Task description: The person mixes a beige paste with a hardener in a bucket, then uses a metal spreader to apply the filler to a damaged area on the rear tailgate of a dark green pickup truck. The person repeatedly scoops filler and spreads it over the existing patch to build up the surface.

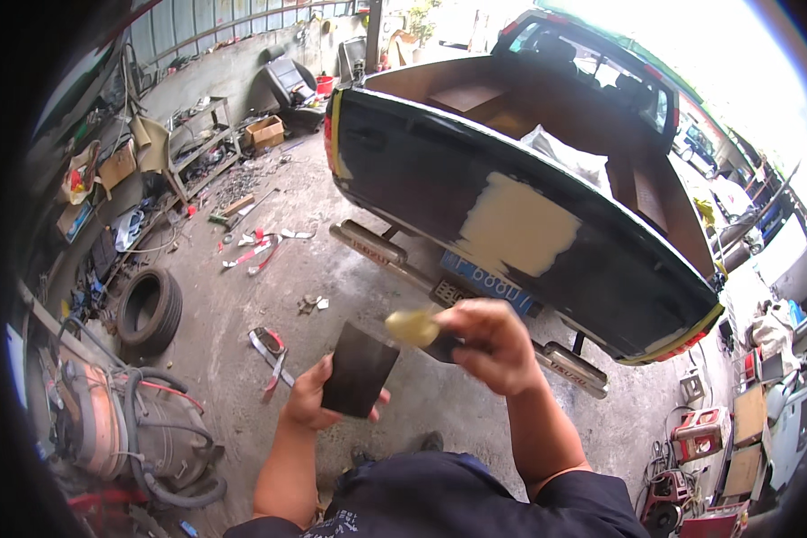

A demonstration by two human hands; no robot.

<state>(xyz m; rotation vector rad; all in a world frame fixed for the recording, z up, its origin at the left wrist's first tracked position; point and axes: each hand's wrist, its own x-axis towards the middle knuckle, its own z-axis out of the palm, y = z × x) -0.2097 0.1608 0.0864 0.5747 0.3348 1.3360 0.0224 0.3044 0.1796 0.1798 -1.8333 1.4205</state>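
Note:
My left hand (309, 394) grips a flat, dark rectangular board (360, 369) from its left and lower edges. Close to the board's upper right, my right hand (493, 345) is closed on a putty spreader (442, 347), of which a dark part shows below the fingers. A blurred lump of yellowish putty (411, 328) sits at the spreader's left end, apparently just off the board. Ahead stands a pickup's dark tailgate (403, 166) with a beige filler patch (520, 224) on its middle. Neither hand touches the tailgate.
A bumper bar (368, 244) runs low behind the pickup. On the left lie a tyre (149, 310), a vacuum-like machine with hoses (143, 421) and red and white strips (267, 251). Red equipment (701, 435) and panels stand at the right.

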